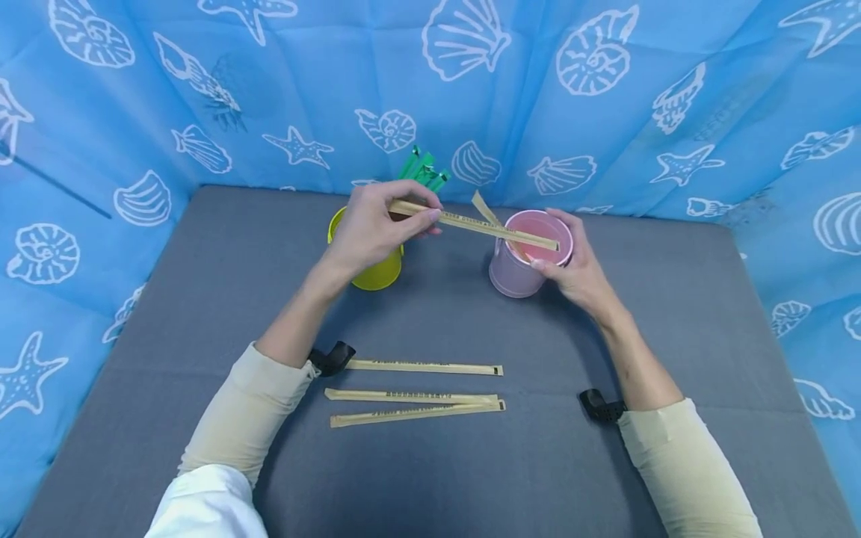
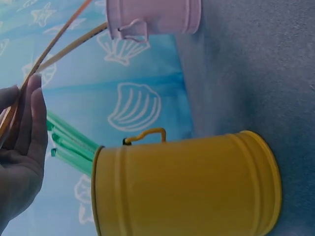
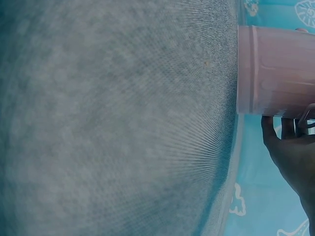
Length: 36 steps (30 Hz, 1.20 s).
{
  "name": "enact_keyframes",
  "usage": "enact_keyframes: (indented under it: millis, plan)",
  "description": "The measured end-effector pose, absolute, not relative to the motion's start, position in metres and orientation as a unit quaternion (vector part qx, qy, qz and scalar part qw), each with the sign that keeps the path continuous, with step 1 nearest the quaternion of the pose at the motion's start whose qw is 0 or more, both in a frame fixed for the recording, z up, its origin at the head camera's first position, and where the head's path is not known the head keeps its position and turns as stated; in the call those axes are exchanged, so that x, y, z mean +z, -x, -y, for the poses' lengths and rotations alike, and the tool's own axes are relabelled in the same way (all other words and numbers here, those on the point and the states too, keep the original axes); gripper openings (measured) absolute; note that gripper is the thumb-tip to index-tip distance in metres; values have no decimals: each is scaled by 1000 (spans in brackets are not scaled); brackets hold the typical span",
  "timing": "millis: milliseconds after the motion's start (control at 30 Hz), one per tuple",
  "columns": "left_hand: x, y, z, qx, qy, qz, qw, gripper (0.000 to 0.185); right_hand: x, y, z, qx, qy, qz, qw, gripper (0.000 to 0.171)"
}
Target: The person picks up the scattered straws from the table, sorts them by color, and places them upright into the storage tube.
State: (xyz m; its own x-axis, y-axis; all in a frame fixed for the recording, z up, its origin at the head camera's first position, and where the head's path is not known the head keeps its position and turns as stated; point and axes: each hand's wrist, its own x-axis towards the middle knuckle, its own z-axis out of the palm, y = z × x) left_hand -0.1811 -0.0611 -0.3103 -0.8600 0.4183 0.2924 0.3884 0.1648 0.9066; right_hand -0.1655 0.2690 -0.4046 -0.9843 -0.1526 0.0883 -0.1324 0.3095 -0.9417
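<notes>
My left hand (image 1: pixel 377 224) pinches a long, slim tan paper-wrapped stick (image 1: pixel 498 226) with printed lettering. The stick's far end lies over the mouth of a pink bucket (image 1: pixel 514 275). Another tan wrapped stick (image 1: pixel 486 210) leans out over that bucket's left rim. My right hand (image 1: pixel 580 273) grips the bucket at its right side, thumb at the rim; in the right wrist view, fingers (image 3: pixel 290 147) touch its wall. Below my left hand stands a yellow bucket (image 1: pixel 377 275), partly hidden by it. Green sticks (image 2: pixel 74 140) poke out of the yellow bucket in the left wrist view.
Several tan wrapped sticks (image 1: pixel 424 368) lie on the grey tabletop (image 1: pixel 538 463) in front of the buckets, two of them meeting at their right ends. A blue curtain (image 1: pixel 336 75) with white shells hangs behind the table. Black wrist mounts (image 1: pixel 601 407) sit on both forearms.
</notes>
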Motion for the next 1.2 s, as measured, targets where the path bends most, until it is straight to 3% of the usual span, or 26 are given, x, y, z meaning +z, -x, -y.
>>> enact_keyframes:
  millis: [467, 767, 967, 1200]
  plan:
    - [-313, 193, 36, 491, -284, -823, -22, 9, -405, 166, -269, -597, 97, -796, -1, 83]
    - [-324, 200, 10, 523, -246, -816, 16, 12, -406, 166, -269, -587, 96, -804, 3, 84]
    - [-332, 198, -4, 528, -236, -816, 13, 15, -406, 165, -268, -590, 101, -801, 0, 84]
    - [-336, 195, -7, 513, -223, -828, 50, 27, -405, 165, -269, -577, 92, -811, 0, 82]
